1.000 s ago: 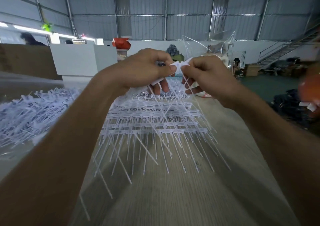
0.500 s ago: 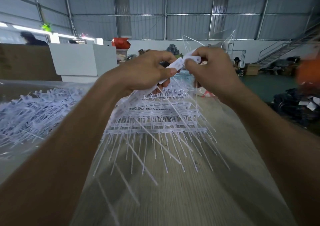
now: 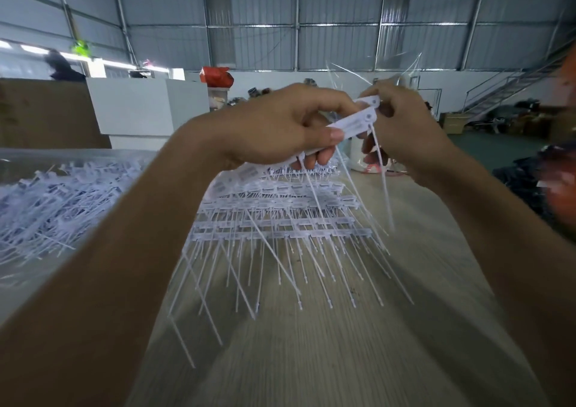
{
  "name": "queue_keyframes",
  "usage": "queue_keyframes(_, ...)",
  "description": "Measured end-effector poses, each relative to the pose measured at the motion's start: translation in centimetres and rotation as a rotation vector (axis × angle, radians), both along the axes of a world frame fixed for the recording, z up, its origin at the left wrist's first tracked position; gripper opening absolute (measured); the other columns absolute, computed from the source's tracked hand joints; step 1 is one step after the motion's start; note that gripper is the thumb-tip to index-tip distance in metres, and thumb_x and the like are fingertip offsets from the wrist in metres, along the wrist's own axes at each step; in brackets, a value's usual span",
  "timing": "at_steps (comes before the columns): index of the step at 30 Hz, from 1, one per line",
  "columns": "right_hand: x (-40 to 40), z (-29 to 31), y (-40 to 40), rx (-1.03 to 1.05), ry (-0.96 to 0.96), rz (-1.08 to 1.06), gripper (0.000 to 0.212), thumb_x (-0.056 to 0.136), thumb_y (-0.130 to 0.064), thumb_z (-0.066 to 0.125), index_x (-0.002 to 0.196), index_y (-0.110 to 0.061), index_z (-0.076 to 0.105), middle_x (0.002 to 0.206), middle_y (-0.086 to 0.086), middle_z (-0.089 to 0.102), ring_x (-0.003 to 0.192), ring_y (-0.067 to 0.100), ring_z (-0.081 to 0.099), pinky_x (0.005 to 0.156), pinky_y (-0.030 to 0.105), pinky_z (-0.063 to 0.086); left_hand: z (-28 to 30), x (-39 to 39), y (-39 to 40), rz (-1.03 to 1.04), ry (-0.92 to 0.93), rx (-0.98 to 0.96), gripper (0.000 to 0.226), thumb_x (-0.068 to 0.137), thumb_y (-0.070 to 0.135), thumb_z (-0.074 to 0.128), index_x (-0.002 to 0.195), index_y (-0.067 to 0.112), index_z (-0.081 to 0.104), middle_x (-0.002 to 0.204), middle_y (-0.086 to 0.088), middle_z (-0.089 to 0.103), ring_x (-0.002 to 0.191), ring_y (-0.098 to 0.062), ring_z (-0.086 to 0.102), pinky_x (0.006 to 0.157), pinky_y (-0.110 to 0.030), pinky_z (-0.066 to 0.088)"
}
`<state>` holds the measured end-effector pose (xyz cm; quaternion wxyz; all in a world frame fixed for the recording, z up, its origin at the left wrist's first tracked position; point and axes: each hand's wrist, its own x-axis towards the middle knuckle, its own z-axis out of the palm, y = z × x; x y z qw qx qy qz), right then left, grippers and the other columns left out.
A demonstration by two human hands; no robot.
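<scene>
- Head view, the hands: both are raised above the far middle of the table point(image 3: 358, 353), knuckles almost meeting, forearms running in from the near left and near right corners.
- Left hand point(image 3: 277, 126): fingers curled round a bunch of white plastic seals point(image 3: 350, 123), with the thumb pressed flat on the top tag and the other fingers tucked beneath.
- Right hand point(image 3: 405, 126): it pinches the far end of the same bunch between thumb and forefinger, just beside the left thumb tip. The remaining fingers are curled under, and how they lie is partly hidden.
- Held seals: they bridge the two hands, tilted upward toward the right, and are clear of the table. Thin tails point(image 3: 385, 188) hang from them — one drops straight below the right hand, others slant down to the rows beneath.
- Rows of joined seals point(image 3: 280, 219): these lie stacked at the middle of the table, directly under the hands, with tails fanning toward the near edge.
- Loose heap of seals point(image 3: 50, 198): it sits along the left edge, well apart from the hands.
- Clear film point(image 3: 408, 63): this stands up behind the right hand — its shape is too faint to tell.
</scene>
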<state>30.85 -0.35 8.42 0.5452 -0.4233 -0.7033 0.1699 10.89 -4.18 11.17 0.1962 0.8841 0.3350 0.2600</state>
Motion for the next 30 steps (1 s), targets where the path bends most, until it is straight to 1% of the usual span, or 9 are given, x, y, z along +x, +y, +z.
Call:
queue_keyframes(3, -0.2, 0.3, -0.3, -0.004, 0.062, 0.079, 0.016, 0.104, -0.015, 0.052, 0.109, -0.004, 0.062, 0.073, 0.012, 0.062, 0.042, 0.008, 0.053, 0.038, 0.020, 0.043, -0.5, 0.1, 0.5, 0.131, -0.010, -0.017, 0.017, 0.105, 0.019, 0.050, 0.115, 0.020, 0.064, 0.081, -0.003, 0.074, 0.070, -0.014, 0.067, 0.061, -0.029, 0.053)
queue_keyframes(7, -1.0, 0.5, -0.6, 0.043, 0.012, 0.125, 0.024, 0.104, -0.024, 0.054, 0.101, -0.005, 0.068, 0.059, 0.004, 0.049, 0.043, 0.007, 0.037, 0.041, 0.021, 0.029, -0.8, -0.4, 1.2, 0.319, -0.124, -0.001, 0.015, 0.102, 0.026, 0.056, 0.109, 0.013, 0.062, 0.076, 0.002, 0.077, 0.066, -0.007, 0.069, 0.056, -0.019, 0.052)
queue_keyframes(11, -1.6, 0.6, -1.0, 0.049, -0.026, 0.181, 0.033, 0.104, -0.034, 0.052, 0.097, -0.007, 0.071, 0.066, 0.010, 0.049, 0.046, 0.007, 0.035, 0.042, 0.021, 0.027, -1.0, -0.7, 1.4, 0.331, -0.180, 0.039, 0.011, 0.099, 0.026, 0.061, 0.101, 0.017, 0.069, 0.075, -0.003, 0.076, 0.078, -0.024, 0.074, 0.081, -0.041, 0.054)
queue_keyframes(13, -1.7, 0.6, -1.2, 0.068, -0.052, 0.212, 0.031, 0.104, -0.033, 0.053, 0.099, -0.009, 0.071, 0.062, 0.008, 0.052, 0.045, 0.007, 0.037, 0.042, 0.020, 0.029, -1.1, -0.7, 1.5, 0.338, -0.238, 0.056, 0.011, 0.098, 0.025, 0.064, 0.098, 0.018, 0.073, 0.074, -0.007, 0.075, 0.077, -0.030, 0.072, 0.081, -0.049, 0.056)
queue_keyframes(17, -1.7, 0.4, -1.2, 0.127, -0.134, 0.187, 0.026, 0.101, -0.033, 0.059, 0.097, -0.010, 0.071, 0.066, 0.014, 0.063, 0.039, 0.008, 0.047, 0.039, 0.018, 0.036, -1.4, -0.6, 1.6, 0.331, -0.201, 0.099, 0.016, 0.101, 0.024, 0.058, 0.098, 0.020, 0.073, 0.072, -0.007, 0.072, 0.069, -0.019, 0.066, 0.072, -0.037, 0.054)
queue_keyframes(22, -1.4, 0.1, -0.8, 0.079, -0.198, 0.141, 0.023, 0.100, -0.027, 0.062, 0.095, -0.005, 0.065, 0.069, 0.012, 0.064, 0.037, 0.011, 0.047, 0.037, 0.022, 0.036, -1.5, -0.5, 1.9, 0.327, -0.100, 0.103, 0.026, 0.105, 0.019, 0.049, 0.110, 0.006, 0.071, 0.071, -0.001, 0.071, 0.066, -0.010, 0.065, 0.064, -0.025, 0.049)
queue_keyframes(24, -1.4, -0.1, -0.7, 0.055, -0.189, 0.152, 0.022, 0.099, -0.025, 0.062, 0.098, -0.003, 0.064, 0.066, 0.010, 0.062, 0.036, 0.011, 0.045, 0.036, 0.020, 0.034, -1.6, -0.3, 2.0, 0.338, -0.092, 0.105, 0.025, 0.105, 0.020, 0.049, 0.108, 0.009, 0.071, 0.072, 0.001, 0.071, 0.066, -0.009, 0.065, 0.064, -0.027, 0.047)
queue_keyframes(27, -1.7, -0.1, -0.7, 0.114, -0.168, 0.117, 0.019, 0.097, -0.022, 0.065, 0.096, -0.004, 0.065, 0.066, -0.002, 0.056, 0.043, 0.000, 0.044, 0.043, 0.013, 0.034, -1.9, 0.1, 2.2, 0.351, -0.167, 0.068, 0.019, 0.104, 0.026, 0.053, 0.106, 0.014, 0.067, 0.072, -0.001, 0.072, 0.063, -0.010, 0.067, 0.066, -0.029, 0.049)
queue_keyframes(30, -2.1, 0.1, -0.6, 0.183, -0.013, 0.107, 0.013, 0.097, -0.016, 0.065, 0.096, -0.002, 0.064, 0.064, -0.015, 0.054, 0.048, -0.007, 0.050, 0.046, 0.006, 0.035, -2.1, 0.4, 2.5, 0.407, -0.335, 0.027, 0.026, 0.100, 0.037, 0.058, 0.103, 0.011, 0.062, 0.076, 0.000, 0.076, 0.066, -0.013, 0.072, 0.071, -0.030, 0.049)
